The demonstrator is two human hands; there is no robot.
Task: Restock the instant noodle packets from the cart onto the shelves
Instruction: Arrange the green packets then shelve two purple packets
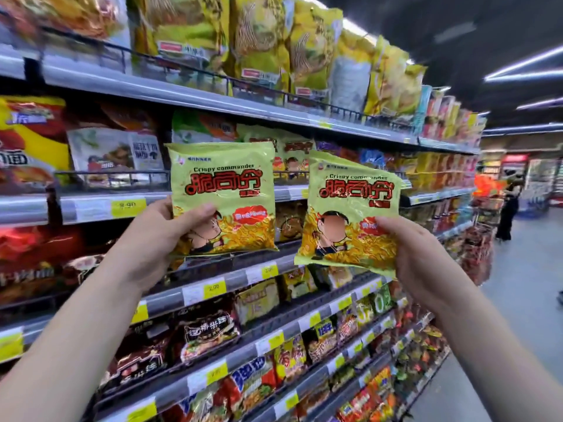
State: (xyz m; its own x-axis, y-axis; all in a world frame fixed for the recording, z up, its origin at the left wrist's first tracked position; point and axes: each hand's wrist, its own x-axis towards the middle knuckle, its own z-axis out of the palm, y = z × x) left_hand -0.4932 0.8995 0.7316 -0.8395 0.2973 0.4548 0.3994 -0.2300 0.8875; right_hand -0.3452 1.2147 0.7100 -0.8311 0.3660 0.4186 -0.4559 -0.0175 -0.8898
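I hold two light-green "Crispy commander" noodle packets up in front of the shelves. My left hand [158, 239] grips the lower left corner of the left packet [222, 184], thumb across its front. My right hand [417, 254] grips the lower right corner of the right packet [350, 205], which tilts slightly. Behind them, more packets of the same kind [292, 156] stand on the second shelf [292, 191]. The cart is out of view.
Shelves full of noodle packets run from left to far right, with yellow price tags [128, 205] on their edges. Large yellow bags [262, 41] fill the top shelf. The aisle floor [524, 300] opens at right, where a person in black [508, 211] stands far off.
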